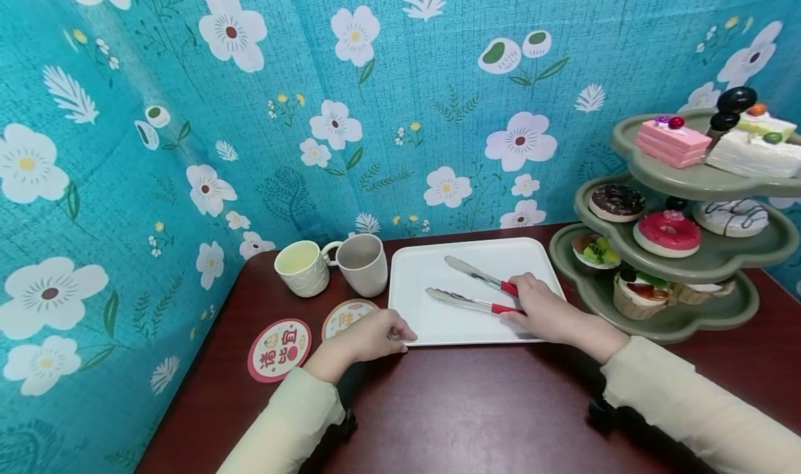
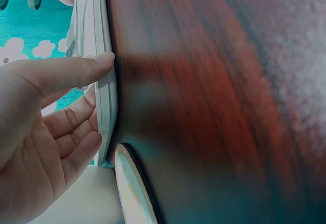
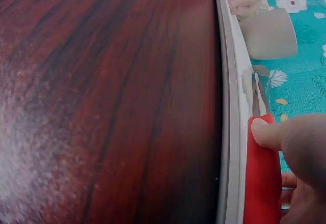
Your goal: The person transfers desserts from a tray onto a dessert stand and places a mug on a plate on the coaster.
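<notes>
A white rectangular tray [image 1: 419,279] lies on the table. At its near left corner, my left hand [image 1: 375,335] pinches the rim; the left wrist view shows the thumb and fingers at the tray edge [image 2: 104,96]. Metal tongs [image 1: 463,299] with red handles are over the tray, their two arms spread apart and pointing left. My right hand [image 1: 544,311] grips them by the handles, and the right wrist view has the thumb lying on one red handle [image 3: 262,178]. Some of the right fingers are hidden behind the hand.
Two mugs, a cream one [image 1: 303,272] and a grey one [image 1: 364,265], stand left of the tray. Two round coasters, one red-rimmed [image 1: 279,351], one orange-rimmed [image 1: 344,314], lie before them. A green tiered stand [image 1: 676,251] holding several cakes and donuts rises at the right.
</notes>
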Demonstrator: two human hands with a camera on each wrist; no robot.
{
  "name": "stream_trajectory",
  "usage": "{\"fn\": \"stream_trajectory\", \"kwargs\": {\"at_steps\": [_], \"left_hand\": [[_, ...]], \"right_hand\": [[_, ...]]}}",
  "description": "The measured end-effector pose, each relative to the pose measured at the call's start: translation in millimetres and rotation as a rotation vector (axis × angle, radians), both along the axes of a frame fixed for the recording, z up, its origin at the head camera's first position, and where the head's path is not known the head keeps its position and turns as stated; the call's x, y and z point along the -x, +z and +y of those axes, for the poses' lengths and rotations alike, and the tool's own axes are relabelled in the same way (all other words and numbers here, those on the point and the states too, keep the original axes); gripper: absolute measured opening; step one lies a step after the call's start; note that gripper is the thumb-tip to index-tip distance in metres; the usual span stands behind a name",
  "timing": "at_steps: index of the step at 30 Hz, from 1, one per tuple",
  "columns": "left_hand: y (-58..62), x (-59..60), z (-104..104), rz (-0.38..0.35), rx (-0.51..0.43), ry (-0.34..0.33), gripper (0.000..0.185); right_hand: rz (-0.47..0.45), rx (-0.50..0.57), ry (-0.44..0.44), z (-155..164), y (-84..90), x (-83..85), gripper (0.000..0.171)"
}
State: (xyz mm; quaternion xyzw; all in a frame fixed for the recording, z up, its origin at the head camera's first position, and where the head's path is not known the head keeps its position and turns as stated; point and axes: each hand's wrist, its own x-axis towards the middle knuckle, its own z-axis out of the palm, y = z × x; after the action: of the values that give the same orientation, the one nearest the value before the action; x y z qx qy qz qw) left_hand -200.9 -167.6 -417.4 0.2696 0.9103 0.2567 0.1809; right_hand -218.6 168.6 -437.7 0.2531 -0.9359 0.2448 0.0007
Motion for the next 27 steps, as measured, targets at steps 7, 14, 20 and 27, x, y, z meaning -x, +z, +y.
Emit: {"fn": "stream_trajectory", "kwargs": {"at_steps": [7, 14, 20, 27], "left_hand": [[3.4, -2.8, -1, 0.016, -0.004, 0.005, 0.016], [2.6, -4.1, -2, 0.036, -0.003, -0.006, 0.016], [-0.9, -4.6, -9, 0.107, -0.011, -0.063, 0.017], [10.6, -12.3, -28, 0.211, -0.041, -0.02, 0.02]], "right_hand": [[-0.002, -0.106, -0.022, -4, 5.0, -2.0, 0.066], [-0.044, -0.119, -0.026, -5, 6.0, 0.9, 0.067], [-0.126, -0.15, -0.02, -3, 14.3, 2.7, 0.073], [-0.058, -0.188, 0.023, -1, 32.4, -1.4, 0.067]]}}
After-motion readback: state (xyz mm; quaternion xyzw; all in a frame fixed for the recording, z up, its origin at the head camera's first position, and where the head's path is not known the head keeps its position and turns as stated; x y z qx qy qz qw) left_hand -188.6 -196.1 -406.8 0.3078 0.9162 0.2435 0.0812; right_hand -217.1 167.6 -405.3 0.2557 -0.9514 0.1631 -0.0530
